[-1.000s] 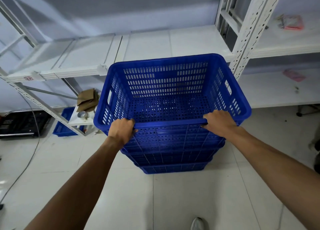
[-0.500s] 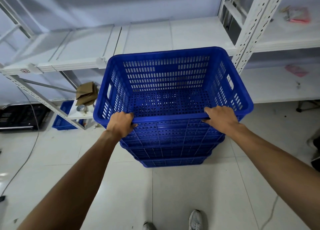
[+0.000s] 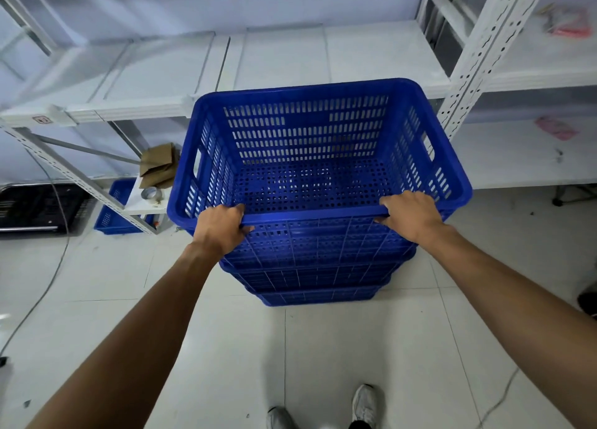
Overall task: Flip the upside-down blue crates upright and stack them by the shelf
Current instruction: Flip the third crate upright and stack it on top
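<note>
An upright blue crate [image 3: 310, 144] with slotted walls sits nested on top of a stack of blue crates [image 3: 316, 276] on the tiled floor, right in front of the white metal shelf [image 3: 284, 57]. My left hand [image 3: 219, 228] grips the near rim of the top crate at its left end, thumb over the edge. At the rim's right end my right hand [image 3: 410, 218] grips the same edge. The crate's inside holds nothing.
A white shelf upright [image 3: 478, 54] stands close behind the stack's right corner. Low on the left are a smaller blue crate [image 3: 116, 209], folded cardboard [image 3: 158, 167], a tape roll [image 3: 151, 194] and a dark crate [image 3: 38, 209]. A cable [image 3: 55, 267] runs across the floor. My shoes [image 3: 365, 406] show below.
The top crate has sunk a little further into the stack. The view has pulled back and tilted down, so my shoes have come into sight. Both hands keep their grip on the near rim.
</note>
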The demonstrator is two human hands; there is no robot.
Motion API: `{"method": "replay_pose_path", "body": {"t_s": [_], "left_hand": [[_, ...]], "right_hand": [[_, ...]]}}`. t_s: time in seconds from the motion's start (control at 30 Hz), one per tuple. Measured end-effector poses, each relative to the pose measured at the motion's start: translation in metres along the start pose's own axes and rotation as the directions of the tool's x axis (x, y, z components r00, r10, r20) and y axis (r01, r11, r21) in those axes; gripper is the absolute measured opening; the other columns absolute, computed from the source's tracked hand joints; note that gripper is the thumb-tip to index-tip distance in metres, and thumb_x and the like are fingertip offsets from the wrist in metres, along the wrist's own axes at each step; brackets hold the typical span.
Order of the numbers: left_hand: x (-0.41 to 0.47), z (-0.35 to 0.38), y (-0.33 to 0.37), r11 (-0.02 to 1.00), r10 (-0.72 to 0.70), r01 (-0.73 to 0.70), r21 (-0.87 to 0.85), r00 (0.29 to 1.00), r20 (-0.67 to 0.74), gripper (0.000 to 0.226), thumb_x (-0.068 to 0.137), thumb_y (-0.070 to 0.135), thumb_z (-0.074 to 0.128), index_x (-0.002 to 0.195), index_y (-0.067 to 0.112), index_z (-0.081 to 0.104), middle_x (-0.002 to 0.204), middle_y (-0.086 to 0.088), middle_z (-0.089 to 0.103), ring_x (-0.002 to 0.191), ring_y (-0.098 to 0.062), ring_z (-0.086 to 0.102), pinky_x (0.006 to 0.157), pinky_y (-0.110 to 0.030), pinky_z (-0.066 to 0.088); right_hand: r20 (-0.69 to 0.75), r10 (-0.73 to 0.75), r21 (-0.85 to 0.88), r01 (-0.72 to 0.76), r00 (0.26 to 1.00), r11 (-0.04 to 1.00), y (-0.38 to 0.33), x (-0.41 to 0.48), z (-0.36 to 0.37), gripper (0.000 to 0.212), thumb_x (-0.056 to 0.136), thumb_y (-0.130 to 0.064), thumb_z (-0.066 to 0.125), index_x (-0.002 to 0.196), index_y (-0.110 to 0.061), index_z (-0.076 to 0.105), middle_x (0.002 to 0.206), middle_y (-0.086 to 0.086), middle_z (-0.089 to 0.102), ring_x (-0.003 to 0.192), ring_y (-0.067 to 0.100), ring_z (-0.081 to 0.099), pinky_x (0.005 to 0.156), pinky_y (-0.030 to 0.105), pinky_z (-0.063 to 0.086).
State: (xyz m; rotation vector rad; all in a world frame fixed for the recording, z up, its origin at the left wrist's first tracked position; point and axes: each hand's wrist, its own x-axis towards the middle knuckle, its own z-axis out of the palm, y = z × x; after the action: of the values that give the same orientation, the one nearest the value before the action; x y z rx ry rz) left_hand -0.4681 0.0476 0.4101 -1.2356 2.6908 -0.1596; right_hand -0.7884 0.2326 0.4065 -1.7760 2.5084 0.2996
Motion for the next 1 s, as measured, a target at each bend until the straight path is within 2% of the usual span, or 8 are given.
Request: {"method": "replay_pose_path", "body": {"t_s": [0.07, 0.13, 0.23, 0.3, 0.37, 0.47, 0.77, 1.0], "left_hand": [[0.002, 0.0, -0.008, 0.999, -0.033, 0.033, -0.029, 0.999, 0.01, 0.034, 0.093, 0.048, 0.057, 0.108, 0.018, 0.058, 0.091, -0.006, 0.07, 0.085, -0.03, 0.067, 0.072, -0.037, 0.049], [0.003, 0.002, -0.015, 0.995, -0.067, 0.068, -0.069, 0.998, 0.011, 0.033, 0.091, 0.047, 0.06, 0.107, 0.018, 0.059, 0.095, -0.006, 0.069, 0.091, -0.031, 0.066, 0.083, -0.042, 0.051], [0.0, 0.013, -0.009, 0.984, -0.156, 0.147, -0.102, 0.984, -0.082, 0.039, 0.086, 0.041, 0.068, 0.111, 0.013, 0.059, 0.107, -0.013, 0.061, 0.106, -0.035, 0.056, 0.101, -0.05, 0.039], [-0.007, 0.019, 0.004, 0.977, -0.194, 0.176, -0.121, 0.968, -0.159, 0.041, 0.082, 0.032, 0.071, 0.111, 0.007, 0.055, 0.106, -0.017, 0.056, 0.104, -0.038, 0.052, 0.105, -0.053, 0.035], [-0.013, 0.024, 0.006, 0.984, -0.153, 0.131, -0.118, 0.968, -0.201, 0.043, 0.078, 0.023, 0.072, 0.112, 0.008, 0.052, 0.107, -0.017, 0.054, 0.103, -0.038, 0.051, 0.107, -0.054, 0.033], [-0.014, 0.025, -0.005, 0.995, -0.03, 0.012, -0.095, 0.982, -0.184, 0.051, 0.074, 0.018, 0.074, 0.119, 0.014, 0.051, 0.109, -0.014, 0.053, 0.101, -0.036, 0.052, 0.105, -0.054, 0.037], [0.001, 0.009, -0.019, 0.986, 0.007, -0.014, -0.164, 0.999, -0.041, 0.04, 0.088, 0.032, 0.059, 0.124, 0.018, 0.047, 0.118, -0.009, 0.049, 0.112, -0.031, 0.048, 0.104, -0.046, 0.033], [-0.008, 0.009, -0.015, 0.985, 0.014, -0.027, -0.172, 0.997, -0.076, 0.064, 0.08, 0.066, 0.054, 0.124, 0.021, 0.047, 0.112, -0.004, 0.048, 0.109, -0.027, 0.048, 0.109, -0.045, 0.029]], "right_hand": [[-0.015, -0.002, 0.0, 0.002, 1.0, 1.0, -0.01, 0.0, 0.0, 0.031, 0.093, -0.053, 0.055, 0.107, -0.026, 0.063, 0.073, -0.001, 0.052, 0.078, 0.026, 0.062, 0.061, 0.033, 0.042], [-0.011, 0.012, -0.013, -0.012, 1.0, 1.0, -0.018, 0.001, -0.001, 0.032, 0.094, -0.052, 0.056, 0.104, -0.023, 0.063, 0.073, 0.0, 0.052, 0.075, 0.025, 0.059, 0.061, 0.033, 0.041], [0.032, 0.039, -0.022, -0.039, 0.999, 0.999, -0.023, 0.004, -0.004, 0.035, 0.093, -0.054, 0.056, 0.101, -0.021, 0.065, 0.073, 0.0, 0.053, 0.069, 0.024, 0.052, 0.061, 0.033, 0.04], [0.046, 0.05, -0.022, -0.049, 0.998, 0.999, -0.024, 0.006, -0.006, 0.037, 0.092, -0.055, 0.056, 0.1, -0.021, 0.067, 0.072, 0.0, 0.054, 0.068, 0.023, 0.052, 0.061, 0.032, 0.04], [0.046, 0.052, -0.042, -0.05, 0.998, 0.998, -0.024, 0.008, -0.007, 0.039, 0.091, -0.058, 0.056, 0.099, -0.021, 0.068, 0.072, 0.0, 0.055, 0.068, 0.023, 0.053, 0.061, 0.032, 0.041], [0.068, 0.056, -0.063, -0.052, 0.996, 0.997, -0.025, 0.007, -0.01, 0.041, 0.09, -0.06, 0.056, 0.097, -0.021, 0.069, 0.07, 0.0, 0.058, 0.067, 0.023, 0.056, 0.06, 0.032, 0.044], [0.061, 0.073, -0.05, -0.07, 0.995, 0.996, -0.03, 0.008, -0.012, 0.041, 0.091, -0.059, 0.055, 0.103, -0.022, 0.066, 0.071, 0.0, 0.057, 0.072, 0.023, 0.062, 0.059, 0.031, 0.044], [0.052, 0.08, -0.002, -0.08, 0.995, 0.997, -0.027, 0.013, -0.006, 0.04, 0.091, -0.059, 0.056, 0.112, -0.025, 0.064, 0.082, 0.0, 0.067, 0.08, 0.024, 0.067, 0.065, 0.034, 0.052]]}}
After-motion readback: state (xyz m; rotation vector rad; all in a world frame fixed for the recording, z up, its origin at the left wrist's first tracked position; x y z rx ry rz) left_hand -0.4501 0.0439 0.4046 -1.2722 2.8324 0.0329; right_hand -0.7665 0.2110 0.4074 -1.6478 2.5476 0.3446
